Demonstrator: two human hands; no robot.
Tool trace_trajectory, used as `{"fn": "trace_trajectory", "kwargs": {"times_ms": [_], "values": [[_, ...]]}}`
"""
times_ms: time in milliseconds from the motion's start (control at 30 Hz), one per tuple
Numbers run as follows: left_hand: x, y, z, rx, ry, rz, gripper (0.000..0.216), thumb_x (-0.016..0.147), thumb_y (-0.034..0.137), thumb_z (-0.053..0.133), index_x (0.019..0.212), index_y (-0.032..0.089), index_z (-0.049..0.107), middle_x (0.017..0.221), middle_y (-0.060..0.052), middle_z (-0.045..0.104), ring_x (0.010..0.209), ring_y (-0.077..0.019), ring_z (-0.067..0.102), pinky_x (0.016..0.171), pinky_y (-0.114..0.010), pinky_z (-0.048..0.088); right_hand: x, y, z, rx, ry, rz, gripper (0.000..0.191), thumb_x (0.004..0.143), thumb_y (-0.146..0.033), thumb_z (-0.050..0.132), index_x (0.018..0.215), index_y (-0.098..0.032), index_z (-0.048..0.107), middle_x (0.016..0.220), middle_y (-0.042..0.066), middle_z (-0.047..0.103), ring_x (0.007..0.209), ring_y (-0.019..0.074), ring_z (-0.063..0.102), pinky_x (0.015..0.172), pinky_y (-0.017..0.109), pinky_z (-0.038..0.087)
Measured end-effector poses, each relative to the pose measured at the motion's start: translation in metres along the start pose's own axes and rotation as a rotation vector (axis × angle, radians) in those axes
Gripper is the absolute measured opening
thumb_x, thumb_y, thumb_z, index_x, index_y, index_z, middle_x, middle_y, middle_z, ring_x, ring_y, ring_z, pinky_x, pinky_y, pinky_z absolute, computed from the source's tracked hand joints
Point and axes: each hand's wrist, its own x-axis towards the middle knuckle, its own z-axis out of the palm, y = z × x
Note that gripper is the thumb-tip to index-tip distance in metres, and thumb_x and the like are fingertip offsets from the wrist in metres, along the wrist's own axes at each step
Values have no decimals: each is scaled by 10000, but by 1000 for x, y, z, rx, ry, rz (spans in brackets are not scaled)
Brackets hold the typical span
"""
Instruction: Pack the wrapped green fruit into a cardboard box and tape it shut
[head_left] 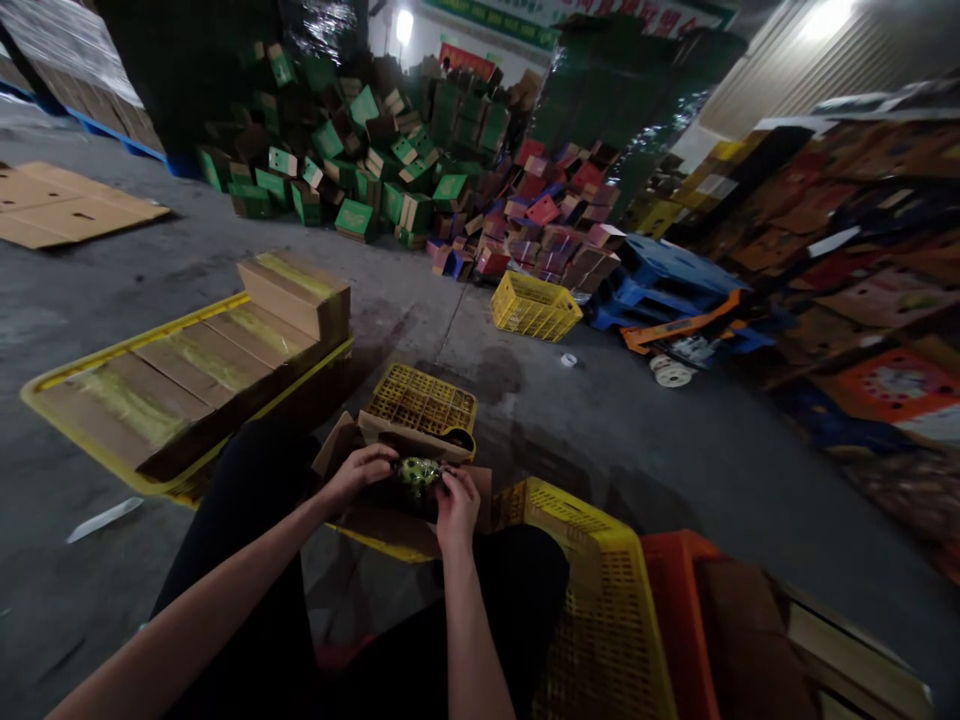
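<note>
My left hand (367, 470) and my right hand (457, 500) pinch opposite ends of a small, shiny, dark-spotted yellow-green packet (420, 472). Its exact kind is too blurred to make out. The packet is over an open cardboard box (349, 430) with its flaps raised, between my knees. What lies deeper in the box is dark and hidden by my hands. Under and behind the box is a yellow plastic crate (424, 397) with a grid face. Something black and round-ended lies at the box's far right corner.
To the left, a yellow crate (45, 390) holds several taped cardboard boxes (210, 355). A yellow basket (600, 560) and an orange crate (675, 570) stand at my right. Farther off are another yellow crate (536, 305), blue pallets (660, 275), a pallet jack and heaped green boxes (360, 215).
</note>
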Motion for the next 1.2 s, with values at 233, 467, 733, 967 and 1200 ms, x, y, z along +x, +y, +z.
{"fn": "trace_trajectory", "kwargs": {"times_ms": [233, 467, 733, 967, 1200], "values": [[-9, 5, 6, -22, -27, -236, 658, 686, 545, 817, 1186, 157, 637, 1078, -141, 703, 863, -274, 714, 811, -416, 544, -1, 3, 3, 12, -60, -83, 93, 640, -240, 742, 674, -235, 656, 881, 29, 732, 1052, 254, 652, 848, 333, 509], [0, -10, -6, -117, 8, -157, 576, 601, 354, 917, 1078, 131, 685, 989, -110, 709, 859, -236, 694, 814, -390, 559, -6, -4, 9, -111, -236, -151, 18, 698, -218, 669, 688, -224, 655, 1344, 59, 641, 1332, 261, 499, 1078, 376, 371], [7, -18, -13, -173, 83, -133, 762, 584, 337, 932, 1250, 130, 624, 1057, -132, 725, 871, -230, 709, 782, -334, 562, -16, -16, 12, -275, -381, -237, 83, 701, -181, 599, 702, -242, 655, 1505, 11, 478, 1426, 248, 389, 1169, 365, 253], [10, -19, -16, -125, 101, -80, 592, 555, 323, 923, 1076, 111, 735, 938, -84, 758, 763, -181, 691, 757, -289, 530, -10, -2, 10, -83, -373, -117, 512, 698, -204, 581, 1194, -292, 675, 1533, -34, 442, 1459, 233, 330, 1194, 411, 274], [4, -10, -13, -32, -5, -59, 381, 610, 311, 871, 926, 120, 776, 775, -41, 742, 648, -150, 642, 662, -255, 480, -11, -7, 9, 46, -353, -64, 512, 778, -224, 624, 1284, -298, 617, 1405, 35, 595, 1386, 227, 457, 1180, 451, 312]]}}
